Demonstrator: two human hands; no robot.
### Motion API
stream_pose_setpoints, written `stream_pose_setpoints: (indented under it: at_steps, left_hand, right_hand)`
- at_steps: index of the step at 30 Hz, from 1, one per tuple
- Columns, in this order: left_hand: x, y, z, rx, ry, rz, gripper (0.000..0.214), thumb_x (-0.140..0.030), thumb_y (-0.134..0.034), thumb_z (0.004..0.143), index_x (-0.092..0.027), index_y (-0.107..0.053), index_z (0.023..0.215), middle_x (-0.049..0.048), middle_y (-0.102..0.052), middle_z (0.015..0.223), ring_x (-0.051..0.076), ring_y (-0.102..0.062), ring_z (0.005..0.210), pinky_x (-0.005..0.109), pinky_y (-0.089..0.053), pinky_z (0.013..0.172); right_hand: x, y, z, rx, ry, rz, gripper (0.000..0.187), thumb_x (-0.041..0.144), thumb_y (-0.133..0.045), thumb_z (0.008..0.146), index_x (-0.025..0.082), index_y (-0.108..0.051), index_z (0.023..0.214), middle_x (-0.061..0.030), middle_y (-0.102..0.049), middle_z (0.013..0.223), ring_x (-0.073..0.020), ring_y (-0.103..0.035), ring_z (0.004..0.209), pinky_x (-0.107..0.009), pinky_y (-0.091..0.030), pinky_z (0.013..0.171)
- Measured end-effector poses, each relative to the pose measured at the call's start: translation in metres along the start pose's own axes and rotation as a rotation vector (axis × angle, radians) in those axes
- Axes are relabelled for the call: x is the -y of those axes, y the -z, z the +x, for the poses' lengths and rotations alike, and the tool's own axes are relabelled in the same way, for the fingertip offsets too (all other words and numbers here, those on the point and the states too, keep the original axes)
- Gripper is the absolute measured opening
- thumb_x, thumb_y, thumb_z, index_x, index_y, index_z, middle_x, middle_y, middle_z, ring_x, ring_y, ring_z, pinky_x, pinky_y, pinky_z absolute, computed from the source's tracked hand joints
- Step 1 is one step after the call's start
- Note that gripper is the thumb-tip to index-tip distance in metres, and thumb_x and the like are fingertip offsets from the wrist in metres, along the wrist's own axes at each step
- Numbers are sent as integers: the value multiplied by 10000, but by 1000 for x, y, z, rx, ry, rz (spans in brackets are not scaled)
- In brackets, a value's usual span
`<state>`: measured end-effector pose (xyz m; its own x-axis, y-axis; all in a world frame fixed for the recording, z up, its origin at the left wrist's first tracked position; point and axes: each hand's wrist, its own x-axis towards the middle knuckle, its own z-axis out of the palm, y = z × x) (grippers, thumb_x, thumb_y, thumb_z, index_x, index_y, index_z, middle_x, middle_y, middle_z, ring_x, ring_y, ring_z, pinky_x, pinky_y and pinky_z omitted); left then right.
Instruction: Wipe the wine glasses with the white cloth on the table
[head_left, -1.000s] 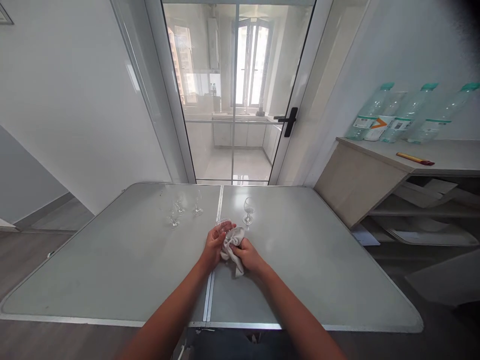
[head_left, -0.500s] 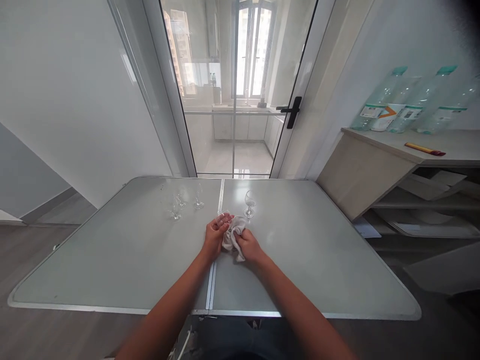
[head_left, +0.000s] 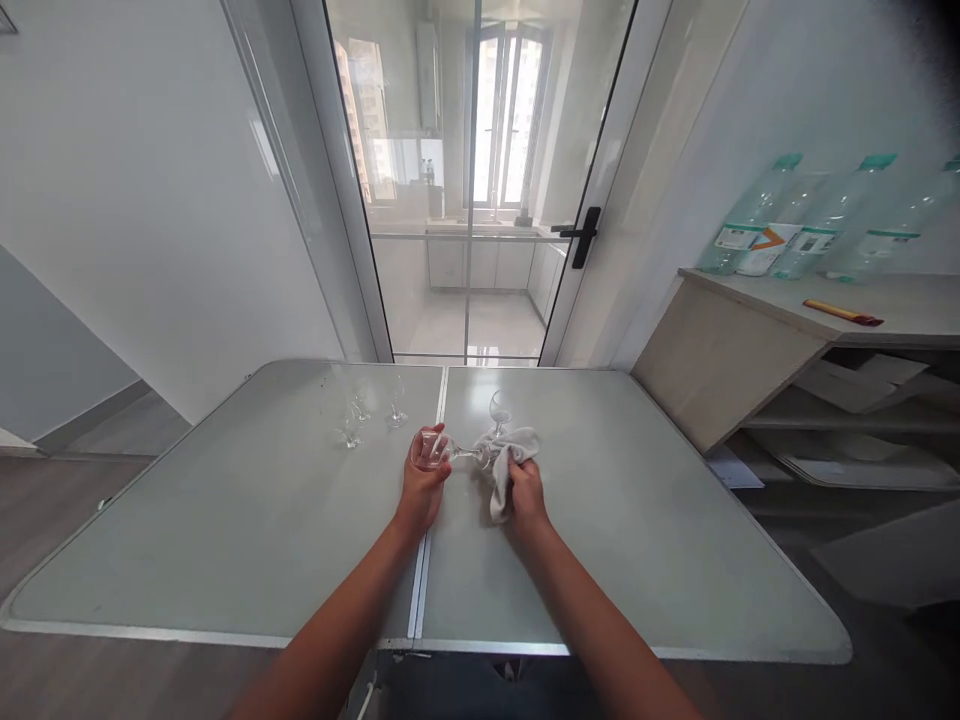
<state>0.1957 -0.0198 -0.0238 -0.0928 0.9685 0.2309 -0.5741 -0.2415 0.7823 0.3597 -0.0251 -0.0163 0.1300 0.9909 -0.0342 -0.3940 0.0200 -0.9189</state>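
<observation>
My left hand (head_left: 424,480) is closed around the bowl of a clear stemmed wine glass (head_left: 466,453), which lies sideways with its foot pointing right. A white cloth (head_left: 504,470) is gripped in my right hand (head_left: 526,490) and touches the foot of that glass, partly covering it. Just behind the cloth, another stemmed glass (head_left: 501,406) stands upright, its foot hidden. To the left, several more clear glasses (head_left: 397,405) stand on the table.
The pale table (head_left: 240,520) has a metal seam (head_left: 421,590) down its middle. A glass door (head_left: 420,290) with a black handle (head_left: 585,236) rises behind it. At right, a shelf unit (head_left: 750,340) carries several plastic bottles (head_left: 810,225) and a yellow-red packet (head_left: 841,312).
My right hand and the cloth have moved right, from around the glass's middle toward its foot. The glass's stem now shows. My view has tilted slightly upward.
</observation>
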Motion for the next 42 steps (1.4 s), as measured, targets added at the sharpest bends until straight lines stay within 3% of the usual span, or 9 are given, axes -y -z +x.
stream_pose_setpoints:
  at_steps: [8,14,16,21,23,26,31,36,42]
  left_hand:
    - [-1,-11,-7,140,12,170,713,-222,-984,509,-282,-643,1132,69,-655,1275,229,-619,1115,330,-486,917]
    - [-4,-10,-6,60,0,238,671,-281,-943,600,-282,-637,1198,102,-624,1365,278,-593,1216,362,-461,954]
    - [-6,-10,-6,31,-18,262,657,-283,-928,629,-285,-639,1219,102,-610,1392,279,-581,1235,363,-457,959]
    - [-10,-11,-5,-19,-51,298,668,-287,-927,633,-294,-635,1234,100,-616,1397,289,-604,1216,381,-459,959]
    - [-10,-11,-5,-29,-64,306,673,-289,-927,634,-293,-632,1239,103,-618,1396,295,-610,1212,385,-461,955]
    - [-10,-10,-6,-15,-75,356,644,-300,-917,655,-289,-645,1239,100,-611,1405,300,-610,1212,381,-455,953]
    - [-11,-7,-8,109,-88,433,655,-322,-938,625,-280,-684,1227,94,-646,1335,298,-644,1146,368,-442,938]
    - [-7,-3,-8,304,-65,484,683,-316,-966,573,-263,-720,1208,121,-675,1284,323,-644,1144,389,-432,946]
    - [-2,-6,-3,334,-57,500,939,-355,-937,629,-354,-504,1461,124,-543,1480,334,-549,1288,436,-412,1012]
  right_hand:
    - [-17,9,7,-131,77,-303,329,394,-814,648,144,-723,841,-107,-761,870,-270,-686,820,-333,-529,696]
    - [12,13,-7,-211,397,-442,100,258,-601,791,185,-669,800,-46,-666,960,-189,-595,878,-288,-488,779]
    - [24,11,-14,-142,448,-461,120,197,-549,774,186,-660,729,-41,-638,941,-175,-569,851,-270,-470,743]
    - [31,8,-24,120,336,-352,337,204,-573,775,193,-731,1073,-2,-630,773,-153,-535,681,-268,-440,643]
    - [27,9,-23,291,259,-339,246,309,-564,835,164,-754,890,-12,-609,679,-153,-517,623,-269,-413,593]
    - [17,8,-21,431,198,-477,552,500,-411,959,162,-682,618,-19,-545,537,-147,-482,519,-270,-368,534]
    - [6,2,-22,177,434,-1071,384,425,-633,892,231,-694,1218,0,-676,740,-162,-605,652,-243,-371,630]
    - [1,3,-22,165,458,-1396,167,227,-578,905,229,-719,816,-27,-667,837,-138,-575,645,-252,-275,576]
    - [4,13,-10,49,363,-1388,228,187,-546,905,248,-757,845,-50,-712,818,-173,-609,676,-276,-300,595]
